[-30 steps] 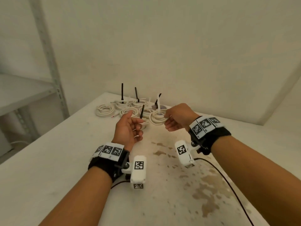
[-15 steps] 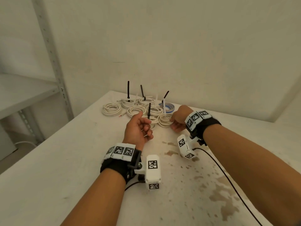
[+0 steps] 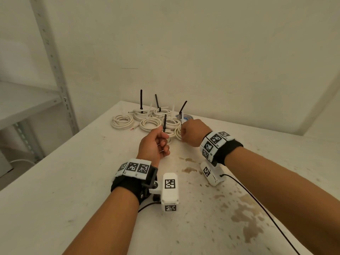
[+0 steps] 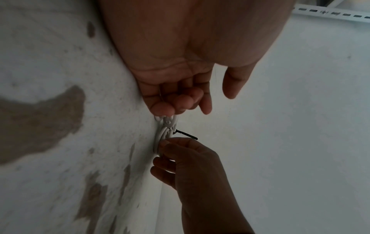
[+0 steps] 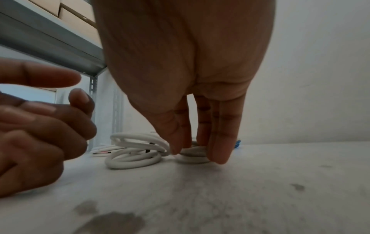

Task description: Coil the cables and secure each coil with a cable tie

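Several tied white cable coils (image 3: 150, 123) lie at the table's far end, black cable ties (image 3: 141, 100) standing up from some of them. My right hand (image 3: 193, 132) reaches down at the pile's near right edge and pinches a white coil (image 5: 192, 158) between thumb and fingers; that coil (image 3: 177, 133) rests on the table with a white tie rising from it. My left hand (image 3: 154, 144) hovers just left of it, fingers curled, thumb out; thin white strips that look like cable ties show between its fingers. The left hand (image 4: 180, 101) does not touch the coils.
A blue and white roll (image 3: 184, 116) sits behind the right hand. The white table (image 3: 73, 181) has brown stains at the near right. A grey metal shelf rack (image 3: 55, 61) stands to the left, the wall close behind the pile. A black wire trails from my right wrist.
Both hands have moved forward towards the pile. The right hand has brought its coil down onto the table beside the other coils; the left hand stays curled.
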